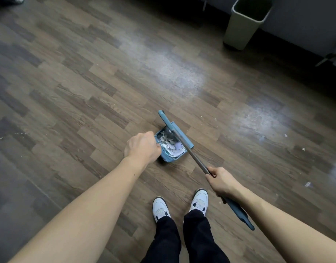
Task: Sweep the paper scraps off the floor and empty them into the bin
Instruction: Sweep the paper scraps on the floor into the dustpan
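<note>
Under you runs a wood-pattern plank floor, worn pale in patches toward the far right, with a dark wall along the top right edge. A grey-green bin stands open against that wall, well apart from you, with bare floor between. Your left hand is clenched over the near rim of the blue dustpan, which sits on the floor just ahead of your white shoes. Inside the pan lies a heap of paper scraps. Your right hand has its grip closed around the metal pole of the broom, whose blue head rests at the pan's far edge, touching it. The pole slants back past your right wrist to its blue end. A few stray white bits lie on the floor to your right, and a couple more far left. The floor to your left is wide and open.
</note>
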